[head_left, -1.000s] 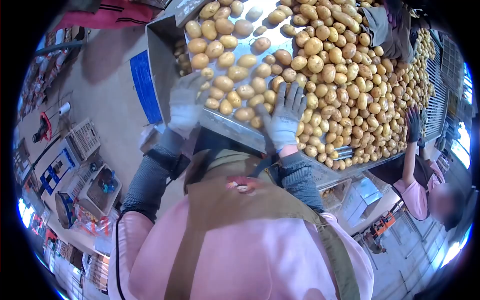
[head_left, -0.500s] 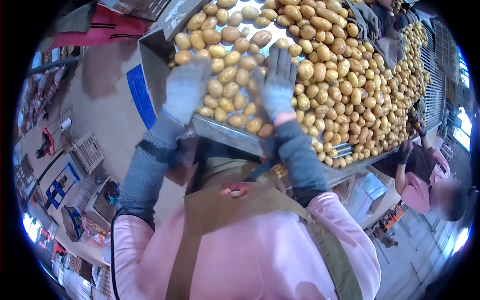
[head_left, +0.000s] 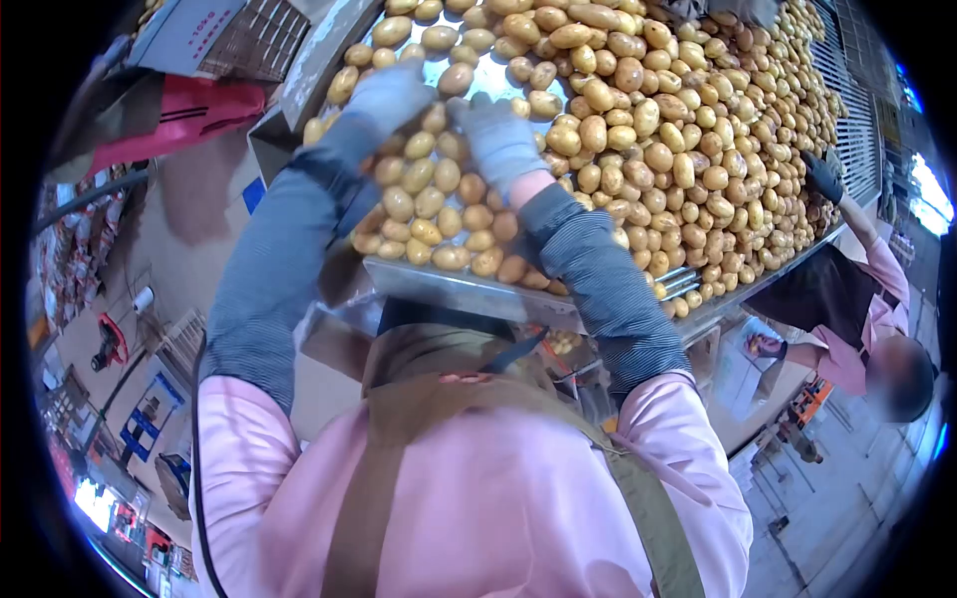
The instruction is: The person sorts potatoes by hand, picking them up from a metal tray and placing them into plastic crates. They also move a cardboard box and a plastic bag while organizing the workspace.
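Note:
Yellow-brown potatoes [head_left: 429, 201] lie loose on a metal sorting tray [head_left: 478, 290] in front of me. My left hand [head_left: 392, 97], in a pale grey work glove, is over the potatoes at the tray's left side; motion smears its fingers. To its right, my right hand [head_left: 495, 138], in a matching glove, reaches in among the potatoes with its fingers pointing down and away. Those fingertips are blurred and partly hidden, so I cannot see whether either hand grips a potato. Several potatoes lie between my wrists, close to the near rim.
A dense heap of potatoes [head_left: 688, 149] spreads to the right, towards a slatted metal grille [head_left: 847, 110]. A co-worker in a pink top [head_left: 847, 349] stands at the right edge, one gloved hand at the heap. A printed box [head_left: 184, 35] and a pink cloth [head_left: 214, 115] are at upper left.
Both my hands have moved further forward over the tray, the right one also leftward. Potatoes now bunch nearer the front rim. The view has shifted, and the co-worker's arms have spread apart.

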A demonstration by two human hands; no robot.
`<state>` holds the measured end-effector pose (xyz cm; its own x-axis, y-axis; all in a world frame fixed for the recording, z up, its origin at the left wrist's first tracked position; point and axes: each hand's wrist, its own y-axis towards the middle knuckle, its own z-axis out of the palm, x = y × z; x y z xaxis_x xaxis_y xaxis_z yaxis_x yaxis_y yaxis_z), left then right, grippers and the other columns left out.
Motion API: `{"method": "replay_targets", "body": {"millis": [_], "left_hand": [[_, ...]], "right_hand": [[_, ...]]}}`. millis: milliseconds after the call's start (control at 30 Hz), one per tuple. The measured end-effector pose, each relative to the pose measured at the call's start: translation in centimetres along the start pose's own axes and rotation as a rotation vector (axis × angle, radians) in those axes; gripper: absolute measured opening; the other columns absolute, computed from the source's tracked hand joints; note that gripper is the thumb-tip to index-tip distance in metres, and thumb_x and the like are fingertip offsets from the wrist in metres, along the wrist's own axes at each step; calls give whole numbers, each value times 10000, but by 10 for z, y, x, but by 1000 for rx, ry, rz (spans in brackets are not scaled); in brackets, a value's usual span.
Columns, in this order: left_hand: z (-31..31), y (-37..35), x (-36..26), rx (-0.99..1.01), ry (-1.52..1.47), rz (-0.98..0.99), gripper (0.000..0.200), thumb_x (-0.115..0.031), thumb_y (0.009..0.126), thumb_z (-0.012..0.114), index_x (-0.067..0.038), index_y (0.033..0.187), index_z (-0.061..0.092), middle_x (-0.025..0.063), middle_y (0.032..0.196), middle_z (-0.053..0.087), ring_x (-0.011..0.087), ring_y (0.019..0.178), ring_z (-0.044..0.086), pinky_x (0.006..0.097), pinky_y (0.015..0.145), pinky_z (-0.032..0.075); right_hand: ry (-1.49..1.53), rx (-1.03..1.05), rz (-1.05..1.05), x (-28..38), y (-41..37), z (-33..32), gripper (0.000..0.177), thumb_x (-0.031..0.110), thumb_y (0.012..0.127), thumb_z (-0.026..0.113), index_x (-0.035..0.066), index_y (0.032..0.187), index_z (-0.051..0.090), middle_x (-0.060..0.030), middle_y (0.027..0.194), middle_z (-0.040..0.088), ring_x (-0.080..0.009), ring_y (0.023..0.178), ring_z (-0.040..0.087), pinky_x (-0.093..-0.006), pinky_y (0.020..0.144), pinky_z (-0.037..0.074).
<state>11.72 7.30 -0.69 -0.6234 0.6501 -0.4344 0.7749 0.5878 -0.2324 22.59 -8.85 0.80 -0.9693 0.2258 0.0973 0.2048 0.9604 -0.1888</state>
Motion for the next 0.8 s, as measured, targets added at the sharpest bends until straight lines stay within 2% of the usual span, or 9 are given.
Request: {"method": "replay_targets", "body": {"millis": [67, 167, 300, 500, 567, 633, 700, 733, 800], "left_hand": [[-25, 3, -17, 123, -28, -242, 351, -314, 948, 533, -139, 1239, 623, 174, 1151, 696, 362, 1079, 672, 469, 924, 515], [-25, 20, -45, -234, -213, 90, 322, -269, 931, 569, -133, 1214, 641, 162, 1115, 699, 360, 1062, 676, 466, 912, 520], [21, 45, -53, -12, 275, 286, 193, -56, 892, 590, -63, 1077, 646, 200, 1080, 682, 362, 953, 714, 474, 765, 585], [19, 41, -48, 89, 71, 255, 380, -196, 936, 602, -62, 1285, 538, 269, 1203, 616, 404, 1106, 651, 492, 904, 526], [-4, 26, -43, 245, -429, 1, 426, -270, 966, 620, -54, 1320, 525, 264, 1211, 614, 387, 1115, 650, 460, 908, 532], [-21, 2, -60, 81, -764, -265, 434, -326, 1023, 587, -46, 1348, 518, 253, 1246, 612, 411, 1110, 631, 454, 968, 511], [-18, -26, -89, -238, -637, 11, 409, -306, 1021, 603, -49, 1335, 554, 229, 1263, 620, 386, 1111, 634, 443, 968, 515], [-10, -35, -96, -235, -532, 256, 384, -286, 1018, 611, -51, 1319, 577, 215, 1272, 622, 374, 1118, 634, 434, 966, 518], [-1, -35, -96, -248, -386, 506, 350, -291, 1028, 581, -50, 1276, 635, 182, 1301, 626, 363, 1157, 618, 432, 984, 508]], "right_hand": [[80, 11, 68, 4, 12, 7, 281, 136, 925, 556, 159, 1196, 627, -143, 1120, 649, -311, 943, 687, -459, 816, 545], [425, -56, 147, 3, 3, 5, 280, 158, 910, 597, 146, 1189, 617, -160, 1098, 641, -338, 955, 675, -467, 847, 540], [525, -578, 245, -25, -5, -15, 293, 183, 881, 654, 121, 1164, 609, -167, 1054, 628, -348, 976, 649, -442, 825, 543], [-14, -110, 291, -44, 49, -20, 214, 146, 912, 588, 121, 1100, 687, -198, 1034, 654, -321, 917, 715, -434, 780, 580], [201, -150, 217, -62, 41, -21, 234, 145, 919, 617, 127, 1140, 689, -186, 1042, 655, -278, 919, 718, -396, 766, 589], [1197, -235, 511, -51, 13, -31, 269, 142, 909, 670, 116, 1176, 690, -154, 1126, 662, -244, 925, 712, -381, 761, 588], [2074, -215, 626, -31, -27, -36, 463, 146, 903, 718, 32, 1328, 573, -114, 1241, 641, -247, 1032, 691, -393, 835, 557], [1430, -335, 337, -26, -48, 0, 473, 166, 931, 679, 18, 1356, 531, -129, 1272, 618, -280, 1076, 670, -400, 844, 550], [1169, -409, 168, -16, -71, 15, 473, 195, 975, 602, 6, 1391, 478, -156, 1319, 586, -334, 1144, 635, -411, 860, 540]]}}
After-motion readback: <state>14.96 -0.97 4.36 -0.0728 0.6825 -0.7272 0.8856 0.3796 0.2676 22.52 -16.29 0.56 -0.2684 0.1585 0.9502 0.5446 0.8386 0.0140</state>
